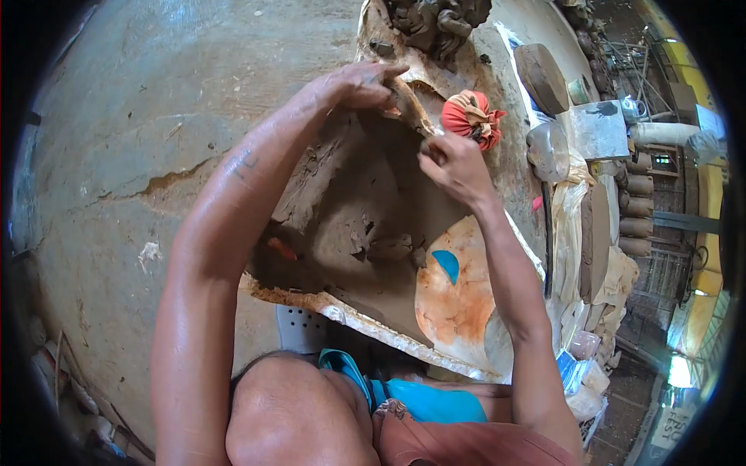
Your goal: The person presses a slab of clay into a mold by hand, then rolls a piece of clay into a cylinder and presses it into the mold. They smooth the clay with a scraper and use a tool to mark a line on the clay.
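A large, white-edged trough, which looks like a plaster mould point(365, 330), lies in front of me with dark wet clay point(350, 210) lining its inside. My left hand point(369, 85) is at the far rim, fingers bent over the edge and index finger stretched along it. At the right end of that rim my right hand point(458, 167) is closed in a fist against the edge; whatever its fingers pinch is hidden. Beside it sits a tied red and beige cloth bundle point(472, 118). A blue half-round piece point(446, 266) rests on an orange-stained pale surface point(458, 307) inside the trough.
A heap of dark clay point(439, 23) stands beyond the far rim. On the right are a round clay slab point(542, 78), a metal bowl point(548, 151) and a grey block point(594, 130). Cracked concrete floor point(116, 155) stretches to the left.
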A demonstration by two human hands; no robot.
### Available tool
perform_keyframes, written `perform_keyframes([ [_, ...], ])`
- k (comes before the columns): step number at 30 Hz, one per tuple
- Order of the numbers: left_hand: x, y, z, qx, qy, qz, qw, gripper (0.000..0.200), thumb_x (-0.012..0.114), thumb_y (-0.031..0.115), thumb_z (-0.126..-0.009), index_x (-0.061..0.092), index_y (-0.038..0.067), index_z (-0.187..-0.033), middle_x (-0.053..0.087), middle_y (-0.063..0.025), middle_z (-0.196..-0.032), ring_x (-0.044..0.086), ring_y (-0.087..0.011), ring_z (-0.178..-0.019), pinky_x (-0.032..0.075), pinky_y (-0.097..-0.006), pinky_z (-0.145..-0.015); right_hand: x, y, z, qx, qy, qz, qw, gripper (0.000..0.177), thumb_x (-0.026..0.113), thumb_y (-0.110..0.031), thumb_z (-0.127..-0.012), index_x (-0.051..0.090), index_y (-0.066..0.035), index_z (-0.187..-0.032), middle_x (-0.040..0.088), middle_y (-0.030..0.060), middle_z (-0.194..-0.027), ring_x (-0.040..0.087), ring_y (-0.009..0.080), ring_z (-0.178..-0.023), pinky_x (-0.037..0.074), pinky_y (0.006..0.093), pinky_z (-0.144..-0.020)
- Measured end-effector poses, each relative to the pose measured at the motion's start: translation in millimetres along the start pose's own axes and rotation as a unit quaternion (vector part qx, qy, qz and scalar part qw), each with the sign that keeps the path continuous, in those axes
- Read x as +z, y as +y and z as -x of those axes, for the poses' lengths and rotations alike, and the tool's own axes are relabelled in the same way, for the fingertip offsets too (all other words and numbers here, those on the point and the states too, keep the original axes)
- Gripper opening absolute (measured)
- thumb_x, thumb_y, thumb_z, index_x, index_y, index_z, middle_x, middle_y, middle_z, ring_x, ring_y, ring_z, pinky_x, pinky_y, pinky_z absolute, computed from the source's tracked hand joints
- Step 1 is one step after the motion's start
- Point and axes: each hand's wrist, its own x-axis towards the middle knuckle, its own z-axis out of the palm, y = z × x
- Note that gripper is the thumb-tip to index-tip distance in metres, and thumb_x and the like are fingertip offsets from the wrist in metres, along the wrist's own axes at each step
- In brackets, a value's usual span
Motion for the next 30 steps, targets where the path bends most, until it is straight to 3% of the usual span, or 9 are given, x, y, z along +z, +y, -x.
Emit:
perform_keyframes([
  [2, -5, -9, -5, -0.024, -0.071, 0.212, 0.974, 0.096, 0.079, 0.034, -0.083, 0.035, 0.009, -0.165, 0.047, -0.0216, -0.161, 0.048, -0.0300, -0.148, 0.039, -0.0441, -0.123, -14, -22, 35, 0.131, -0.109, -0.118, 0.978, 0.025, 0.082, -0.021, -0.086, 0.076, -0.005, -0.103, 0.071, 0.0121, -0.090, 0.071, 0.0320, -0.079, 0.059, 0.0408, -0.072],
  [5, -8, -34, -7, 0.103, 0.091, 0.268, 0.953, 0.080, 0.067, 0.024, -0.092, 0.036, 0.007, -0.164, 0.039, -0.0201, -0.167, 0.035, -0.0289, -0.156, 0.027, -0.0407, -0.131, 3, -38, 90, 0.028, -0.205, -0.121, 0.971, 0.032, 0.083, -0.024, -0.085, 0.076, -0.009, -0.112, 0.068, 0.0145, -0.123, 0.070, 0.0321, -0.112, 0.057, 0.0433, -0.097],
  [6, -18, -32, 2, 0.069, 0.109, 0.286, 0.950, 0.082, 0.070, 0.030, -0.092, 0.037, 0.007, -0.164, 0.040, -0.0186, -0.167, 0.038, -0.0302, -0.155, 0.027, -0.0411, -0.130, 12, -45, 107, 0.023, -0.245, -0.082, 0.966, 0.046, 0.086, -0.027, -0.083, 0.071, -0.008, -0.122, 0.064, 0.0164, -0.134, 0.065, 0.0339, -0.124, 0.053, 0.0441, -0.108],
  [8, -28, -38, 14, 0.031, 0.103, 0.294, 0.950, 0.082, 0.072, 0.034, -0.092, 0.038, 0.009, -0.163, 0.042, -0.0162, -0.166, 0.041, -0.0300, -0.152, 0.028, -0.0412, -0.130, 34, -58, 133, 0.039, -0.240, -0.075, 0.967, 0.057, 0.085, -0.024, -0.082, 0.063, -0.004, -0.130, 0.063, 0.0195, -0.133, 0.065, 0.0365, -0.120, 0.054, 0.0455, -0.105],
  [14, -55, -25, 84, -0.041, 0.130, 0.256, 0.957, 0.073, 0.071, 0.043, -0.098, 0.045, 0.016, -0.161, 0.048, -0.0160, -0.161, 0.052, -0.0299, -0.144, 0.041, -0.0458, -0.123, 55, -68, 147, 0.062, -0.217, -0.030, 0.974, 0.049, 0.081, -0.013, -0.084, 0.063, -0.002, -0.129, 0.068, 0.0181, -0.125, 0.067, 0.0355, -0.115, 0.057, 0.0428, -0.097],
  [20, -58, -12, 168, -0.088, 0.186, 0.194, 0.959, 0.069, 0.070, 0.046, -0.099, 0.051, 0.014, -0.157, 0.056, -0.0204, -0.153, 0.058, -0.0329, -0.139, 0.047, -0.0458, -0.118, 59, -70, 157, 0.049, -0.218, 0.028, 0.974, 0.028, 0.080, -0.017, -0.083, 0.064, -0.003, -0.101, 0.070, 0.0180, -0.101, 0.071, 0.0355, -0.097, 0.059, 0.0461, -0.081],
  [24, -37, 1, 232, -0.146, 0.220, 0.239, 0.935, 0.069, 0.066, 0.049, -0.102, 0.051, 0.009, -0.156, 0.056, -0.0244, -0.152, 0.058, -0.0347, -0.139, 0.048, -0.0451, -0.117, 53, -72, 151, 0.165, -0.240, 0.024, 0.956, 0.029, 0.083, -0.025, -0.082, 0.070, -0.001, -0.089, 0.073, 0.0209, -0.083, 0.073, 0.0411, -0.079, 0.058, 0.0509, -0.071],
  [26, -20, 16, 264, -0.177, 0.225, 0.244, 0.926, 0.067, 0.064, 0.048, -0.103, 0.051, 0.007, -0.155, 0.056, -0.0256, -0.151, 0.057, -0.0350, -0.139, 0.048, -0.0447, -0.117, 53, -64, 145, 0.250, -0.390, 0.140, 0.875, 0.030, 0.083, -0.030, -0.082, 0.076, -0.001, -0.087, 0.075, 0.0211, -0.083, 0.075, 0.0407, -0.081, 0.059, 0.0503, -0.073],
  [30, 26, 39, 310, -0.220, 0.298, 0.328, 0.869, 0.062, 0.061, 0.043, -0.107, 0.053, 0.003, -0.154, 0.057, -0.0260, -0.150, 0.055, -0.0330, -0.141, 0.045, -0.0415, -0.117, 25, -76, 114, 0.231, -0.406, 0.113, 0.877, 0.030, 0.081, -0.032, -0.084, 0.078, -0.003, -0.088, 0.075, 0.0204, -0.079, 0.075, 0.0398, -0.077, 0.059, 0.0496, -0.071],
])
